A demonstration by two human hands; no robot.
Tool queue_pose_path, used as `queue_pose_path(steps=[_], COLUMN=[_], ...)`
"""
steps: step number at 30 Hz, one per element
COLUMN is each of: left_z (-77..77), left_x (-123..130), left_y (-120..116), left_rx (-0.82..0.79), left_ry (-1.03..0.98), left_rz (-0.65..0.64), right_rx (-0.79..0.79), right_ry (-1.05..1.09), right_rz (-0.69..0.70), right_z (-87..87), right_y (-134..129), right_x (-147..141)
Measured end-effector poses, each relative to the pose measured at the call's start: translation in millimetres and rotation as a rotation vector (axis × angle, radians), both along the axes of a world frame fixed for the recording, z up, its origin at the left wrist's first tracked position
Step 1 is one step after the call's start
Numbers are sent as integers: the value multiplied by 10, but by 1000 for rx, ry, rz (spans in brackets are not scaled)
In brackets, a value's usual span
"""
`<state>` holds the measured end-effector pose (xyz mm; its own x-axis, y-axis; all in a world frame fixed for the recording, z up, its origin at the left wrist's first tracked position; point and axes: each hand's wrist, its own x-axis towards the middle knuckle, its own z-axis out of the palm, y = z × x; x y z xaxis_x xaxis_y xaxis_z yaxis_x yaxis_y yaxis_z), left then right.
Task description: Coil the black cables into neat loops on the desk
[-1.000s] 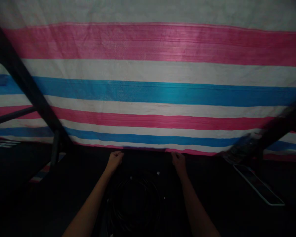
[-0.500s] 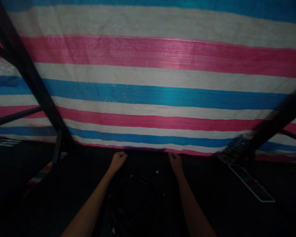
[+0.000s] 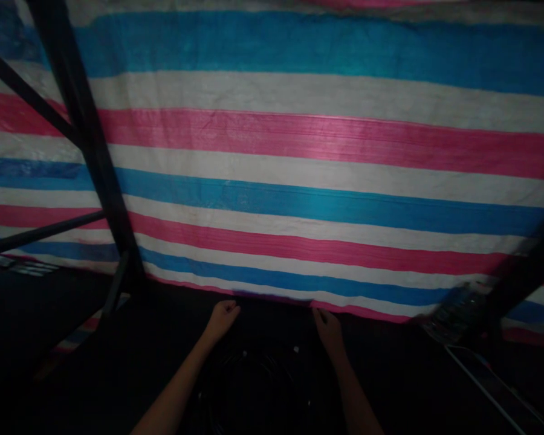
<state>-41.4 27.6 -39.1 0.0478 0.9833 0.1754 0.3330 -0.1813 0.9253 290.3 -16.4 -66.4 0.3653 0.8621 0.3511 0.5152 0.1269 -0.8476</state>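
Two bare hands, low centre of frame, poor light. Left hand [image 3: 225,315] and right hand [image 3: 329,326] stood apart, fingers of each curled inward; could not tell whether either pinched anything, the dark between them being too deep. Dark cable-like loops [image 3: 269,364] lay between the forearms, bottom centre, just below the hands, with small pale specks about them. Striped sheet [image 3: 299,187], pink, blue and white, filled most of the frame beyond, its lower edge near the fingertips. Dark post [image 3: 102,163] slanted down at left. Lower right: clear bottle-like object [image 3: 457,311], blurred, and near it a flat pale-rimmed object [image 3: 498,389], partly cut off.
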Motion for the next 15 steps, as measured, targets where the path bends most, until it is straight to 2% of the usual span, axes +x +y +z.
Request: queue_pose_path(steps=[6,11,15], left_z=[-23,-67,-38], left_x=[-23,-71,-65], left_y=[36,62,13], left_rx=[-2,6,49], left_ry=[-2,-8,26], left_rz=[14,123,182], right_rx=[20,25,15], right_ry=[4,6,-7], right_rz=[-29,-19,-17], right_z=[35,110,142], right_y=[-1,-10,-26], right_x=[-38,-80,-86])
